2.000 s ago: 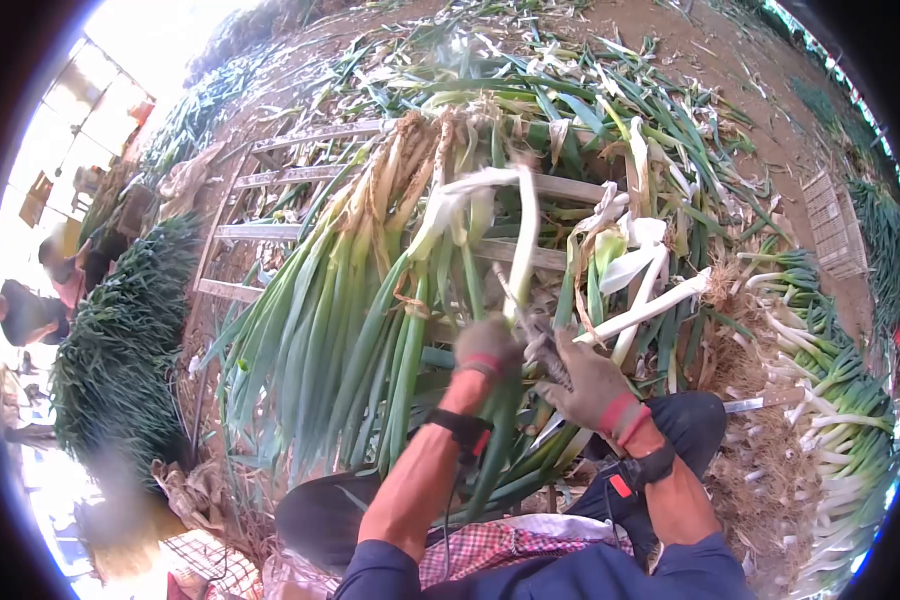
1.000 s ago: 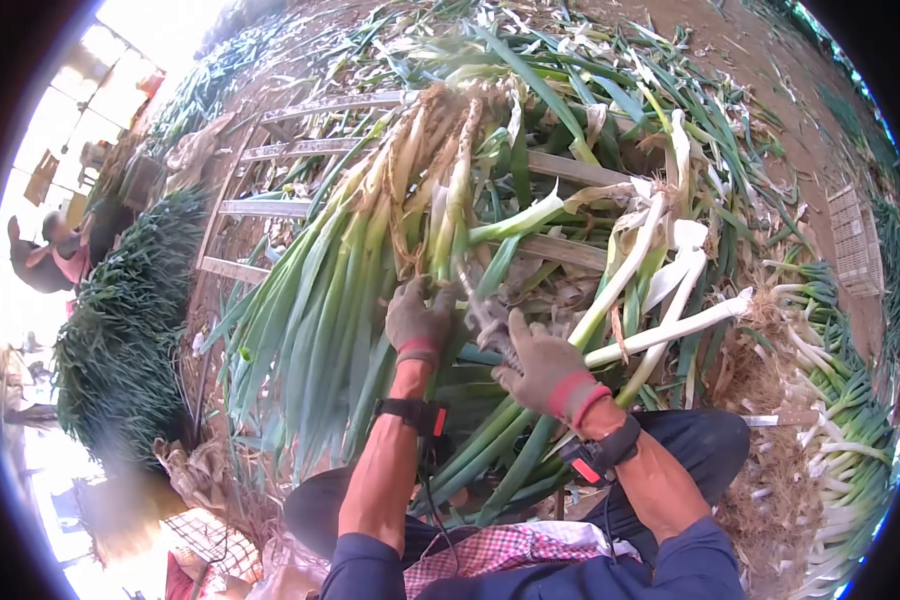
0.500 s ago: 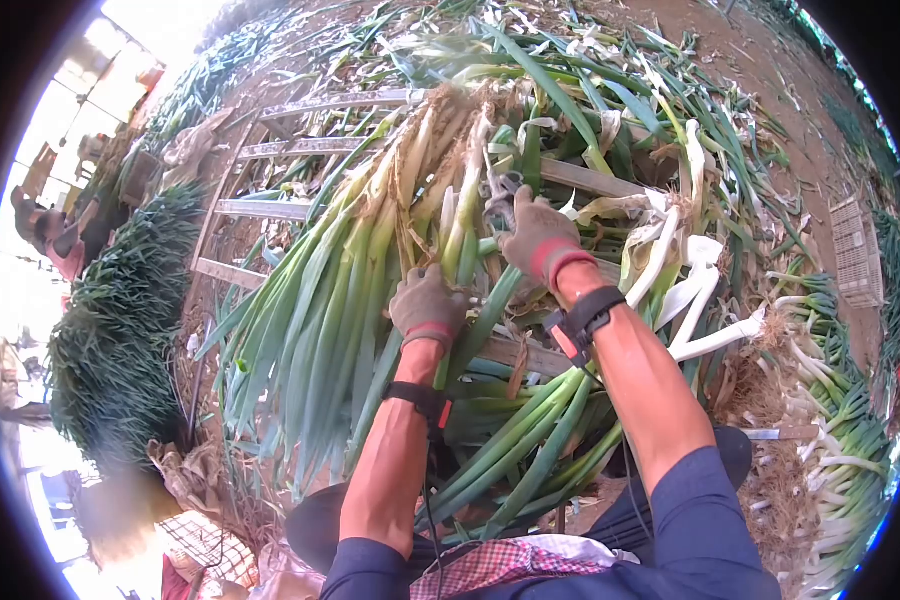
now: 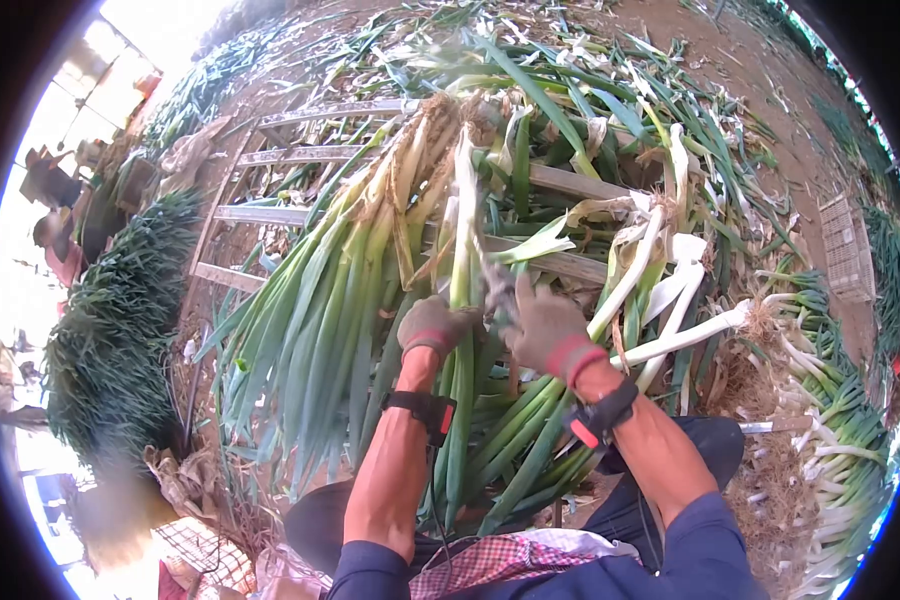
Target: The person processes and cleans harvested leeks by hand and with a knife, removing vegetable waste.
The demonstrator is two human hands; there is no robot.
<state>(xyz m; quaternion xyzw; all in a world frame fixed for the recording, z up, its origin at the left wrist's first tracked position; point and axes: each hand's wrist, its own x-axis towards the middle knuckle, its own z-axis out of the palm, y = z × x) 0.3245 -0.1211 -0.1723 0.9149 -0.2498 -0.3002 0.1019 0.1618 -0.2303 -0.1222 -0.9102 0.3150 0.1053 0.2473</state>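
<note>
My left hand (image 4: pixel 432 328), in a grey-brown knit glove with a red cuff, is closed around a long green onion (image 4: pixel 462 230) at the point where its pale shaft turns green. The onion runs almost straight away from me; its shaft is whitish-yellow, streaked with dry tan skin, and ends in a brown tuft of roots at the far tip; its deep green leaves pass under my wrist and hang down toward my lap. It lies on top of a loose heap of unpeeled green onions (image 4: pixel 340 290) spread over a weathered wooden slatted frame (image 4: pixel 270 213).

My right hand (image 4: pixel 550 335), gloved the same way, sits just beside the left with its fingers curled about a small dark tool (image 4: pixel 497 285); the tool touches the shaft just above my left hand, too blurred for me to tell its kind. To the right, peeled white stalks (image 4: pixel 685 335) lie across the frame; farther right, cleaned white-and-green onions (image 4: pixel 835 410) are stacked on the dirt.
</note>
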